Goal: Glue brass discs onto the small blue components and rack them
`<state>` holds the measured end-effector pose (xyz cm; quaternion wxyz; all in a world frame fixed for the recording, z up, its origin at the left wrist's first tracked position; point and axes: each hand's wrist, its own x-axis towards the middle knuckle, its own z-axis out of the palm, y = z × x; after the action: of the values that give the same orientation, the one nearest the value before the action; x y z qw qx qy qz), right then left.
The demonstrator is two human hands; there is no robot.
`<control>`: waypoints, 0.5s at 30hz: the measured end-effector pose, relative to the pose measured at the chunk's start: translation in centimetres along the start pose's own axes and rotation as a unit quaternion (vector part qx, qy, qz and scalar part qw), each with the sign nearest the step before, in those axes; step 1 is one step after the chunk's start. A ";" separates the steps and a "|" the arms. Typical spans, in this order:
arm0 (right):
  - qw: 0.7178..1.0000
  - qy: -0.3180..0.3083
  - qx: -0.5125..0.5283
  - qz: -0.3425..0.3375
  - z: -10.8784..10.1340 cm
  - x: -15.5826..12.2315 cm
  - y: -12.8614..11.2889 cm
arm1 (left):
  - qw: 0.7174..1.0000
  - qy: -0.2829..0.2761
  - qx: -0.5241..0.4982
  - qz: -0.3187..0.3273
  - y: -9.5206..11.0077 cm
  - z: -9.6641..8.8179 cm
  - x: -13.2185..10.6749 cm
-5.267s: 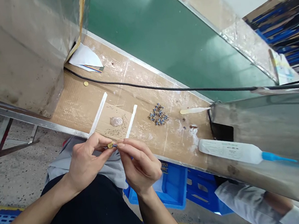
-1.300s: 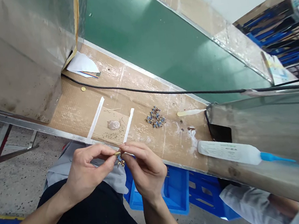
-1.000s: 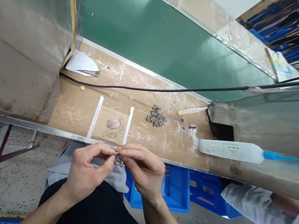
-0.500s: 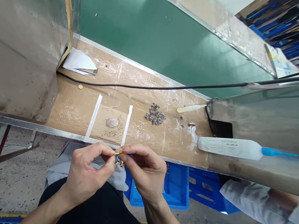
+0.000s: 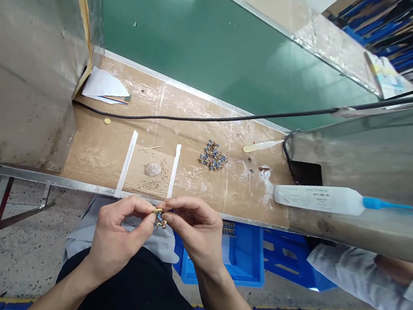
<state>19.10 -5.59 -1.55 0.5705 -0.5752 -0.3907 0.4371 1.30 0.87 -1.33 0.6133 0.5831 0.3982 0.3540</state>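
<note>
My left hand (image 5: pixel 120 229) and my right hand (image 5: pixel 196 231) meet over my lap, just below the bench's front edge. Their fingertips pinch a tiny brass ring with blue-bodied wired components (image 5: pixel 159 218) attached. Much of this part is hidden by my fingers, and its exact kind is too small to tell. Beyond my hands, a loose pile of similar blue and brass parts (image 5: pixel 212 155) lies on the cardboard-covered bench (image 5: pixel 86 114). A single brass disc (image 5: pixel 107 120) lies farther left.
A glue blob on a cardboard piece (image 5: pixel 152 169) sits between white strips. Nearby are a black cable (image 5: pixel 203 123), wooden stick (image 5: pixel 261 146), white bottle with blue nozzle (image 5: pixel 318 199), and blue crate (image 5: pixel 240 255). A co-worker's white sleeve (image 5: pixel 347 273) shows lower right.
Both hands sit lower and closer to my lap than in the oldest frame, still pinching the part. The blue pieces now show below the ring. The whole view has drifted slightly.
</note>
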 end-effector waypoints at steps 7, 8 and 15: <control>0.999 -0.014 0.020 -0.020 -0.1 0.1 -0.1 | 0.987 0.014 0.113 0.116 0.8 0.0 -0.2; 0.999 -0.017 0.028 -0.019 -0.1 0.2 -0.1 | 0.985 0.017 0.117 0.125 0.9 0.0 -0.2; 0.999 -0.034 0.029 0.011 0.2 0.4 -0.4 | 0.981 0.036 0.133 0.135 0.8 -0.1 -0.7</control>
<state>19.09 -5.15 -1.20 0.5686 -0.5478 -0.3906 0.4734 0.98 0.34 -0.50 0.4619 0.6947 0.3812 0.3983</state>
